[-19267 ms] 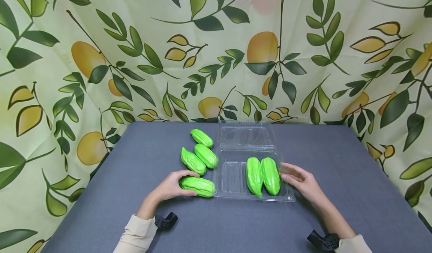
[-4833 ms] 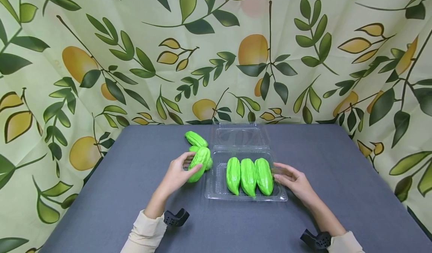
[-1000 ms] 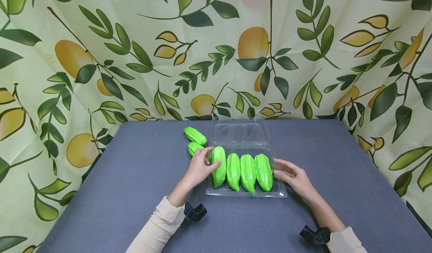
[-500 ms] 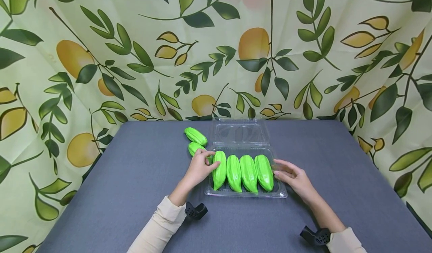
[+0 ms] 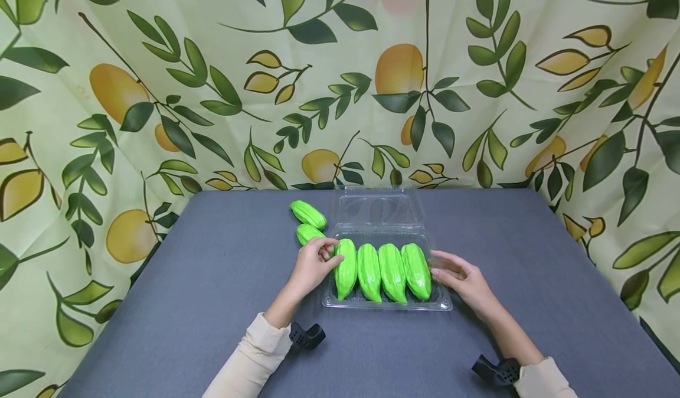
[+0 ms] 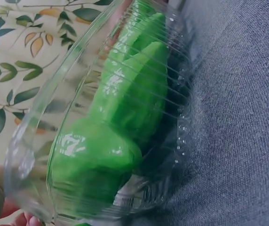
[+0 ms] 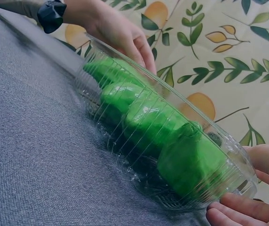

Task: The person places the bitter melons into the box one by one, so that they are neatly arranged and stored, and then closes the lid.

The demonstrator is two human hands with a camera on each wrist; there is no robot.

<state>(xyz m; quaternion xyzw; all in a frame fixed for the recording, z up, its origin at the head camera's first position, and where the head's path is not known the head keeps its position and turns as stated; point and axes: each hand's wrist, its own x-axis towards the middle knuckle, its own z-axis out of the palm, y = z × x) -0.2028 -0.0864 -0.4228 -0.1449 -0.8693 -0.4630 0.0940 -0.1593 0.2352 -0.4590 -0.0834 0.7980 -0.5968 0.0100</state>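
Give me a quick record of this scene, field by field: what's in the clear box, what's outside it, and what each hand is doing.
container: clear plastic clamshell, lid open toward the backdrop
inside: four green gourds side by side
outside: two more gourds on the grey table, left of the lid
left hand: fingers on the leftmost boxed gourd
right hand: fingers straight against the clamshell's right wall
backdrop: leaf-and-fruit print cloth

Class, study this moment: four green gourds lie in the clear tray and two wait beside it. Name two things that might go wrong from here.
1. The four gourds already fill the clear tray side by side, so the two loose gourds may not fit flat, and the hinged lid might not close.
2. The left hand touches the outermost gourd at the rim; a nudge could roll it out.
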